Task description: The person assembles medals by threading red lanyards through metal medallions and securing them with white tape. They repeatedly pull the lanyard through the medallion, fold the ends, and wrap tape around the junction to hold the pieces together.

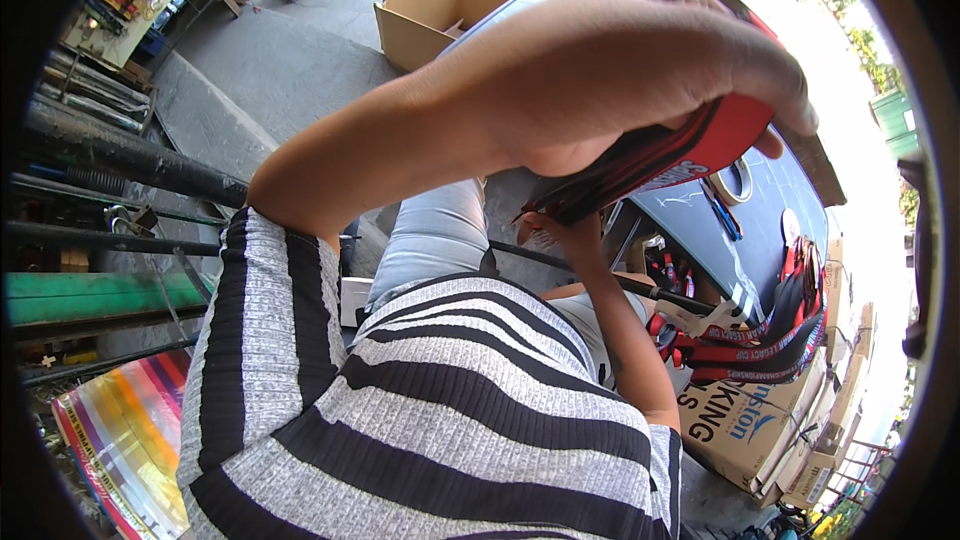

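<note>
My left arm reaches across the upper middle, and my left hand (700, 55) is closed around the upper end of a red and black printed strap (690, 155). Close to the camera, the strap slants down toward my lap. At its lower end my right hand (568, 236) has its fingers bent against the dark part, which hides some of them. A bundle of red and black lanyards (770, 345) hangs over the near edge of the dark table (675, 215). On that table lie a roll of tape (733, 183) and scissors (726, 212) with blue handles.
An open cardboard box (450, 5) stands on the concrete floor ahead. Flattened cartons (750, 420) lean at lower right. Metal bars (130, 155) and a green beam (110, 298) run along my left, above a colourful striped sheet (125, 430).
</note>
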Motion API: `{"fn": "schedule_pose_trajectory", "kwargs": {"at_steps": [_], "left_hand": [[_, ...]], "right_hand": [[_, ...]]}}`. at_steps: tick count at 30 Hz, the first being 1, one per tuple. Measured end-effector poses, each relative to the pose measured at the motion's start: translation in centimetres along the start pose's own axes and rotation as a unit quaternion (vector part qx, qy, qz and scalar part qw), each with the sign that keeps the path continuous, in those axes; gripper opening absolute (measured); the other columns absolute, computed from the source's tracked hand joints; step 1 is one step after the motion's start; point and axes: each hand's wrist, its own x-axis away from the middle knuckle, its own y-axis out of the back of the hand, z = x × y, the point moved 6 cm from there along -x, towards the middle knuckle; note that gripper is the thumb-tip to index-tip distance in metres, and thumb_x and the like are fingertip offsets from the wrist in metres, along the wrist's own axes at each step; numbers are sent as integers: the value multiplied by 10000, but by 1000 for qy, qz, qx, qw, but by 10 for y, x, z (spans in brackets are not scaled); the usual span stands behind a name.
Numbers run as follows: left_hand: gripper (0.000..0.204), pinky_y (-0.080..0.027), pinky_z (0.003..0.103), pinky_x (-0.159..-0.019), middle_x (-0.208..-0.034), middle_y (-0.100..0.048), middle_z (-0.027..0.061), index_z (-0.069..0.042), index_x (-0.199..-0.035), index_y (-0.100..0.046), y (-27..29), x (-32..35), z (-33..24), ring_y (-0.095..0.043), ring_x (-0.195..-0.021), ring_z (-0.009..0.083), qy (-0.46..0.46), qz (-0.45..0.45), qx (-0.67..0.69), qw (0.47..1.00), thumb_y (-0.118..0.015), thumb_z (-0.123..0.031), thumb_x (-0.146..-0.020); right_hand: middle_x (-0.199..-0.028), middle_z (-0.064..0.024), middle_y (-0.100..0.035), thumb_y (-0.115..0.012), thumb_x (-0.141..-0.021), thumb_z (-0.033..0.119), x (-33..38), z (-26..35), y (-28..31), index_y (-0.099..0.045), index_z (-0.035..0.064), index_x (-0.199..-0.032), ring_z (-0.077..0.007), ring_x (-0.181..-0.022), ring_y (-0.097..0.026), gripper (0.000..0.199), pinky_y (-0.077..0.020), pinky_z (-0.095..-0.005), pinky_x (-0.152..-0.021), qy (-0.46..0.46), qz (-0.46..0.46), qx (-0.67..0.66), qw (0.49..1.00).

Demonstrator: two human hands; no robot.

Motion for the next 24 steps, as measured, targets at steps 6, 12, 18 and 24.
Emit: {"fn": "schedule_pose_trajectory", "kwargs": {"at_steps": [6, 12, 18, 24], "left_hand": [[287, -538, 266, -724, -864, -699, 149, 60, -944, -692, -5, 2, 8, -675, -746, 181, 15, -1, 4, 1000, -736, -187, -804], [243, -544, 250, -692, -822, -724, 132, 45, -901, -722, 1, 7, 13, -691, -700, 164, 31, -15, -2, 999, -753, -168, -789], [241, -547, 255, -688, -829, -727, 127, 36, -911, -724, 10, 14, 8, -688, -699, 161, 38, -9, 12, 999, -749, -174, -796], [259, -548, 251, -703, -841, -729, 128, 42, -924, -725, 12, 20, 8, -683, -694, 155, 60, -1, 17, 998, -741, -186, -803]], "right_hand": [[-829, -44, -705, -916, -705, 226, -17, -24, -21, -645, 22, -1114, -142, -771, -661, 532, -529, -306, -737, 108, 33, 179, 977], [-900, -55, -708, -887, -737, 118, -23, -31, -38, -643, -18, -1089, -127, -780, -672, 449, -536, -276, -763, 115, 58, 75, 989], [-1026, -81, -707, -845, -791, 79, -13, -38, -49, -654, -6, -1056, -123, -870, -681, 336, -542, -270, -795, 42, 48, -25, 998], [-1041, -75, -713, -856, -786, 108, 4, -31, -40, -666, 3, -1069, -128, -929, -676, 357, -542, -302, -827, 66, -21, 99, 993]]}}
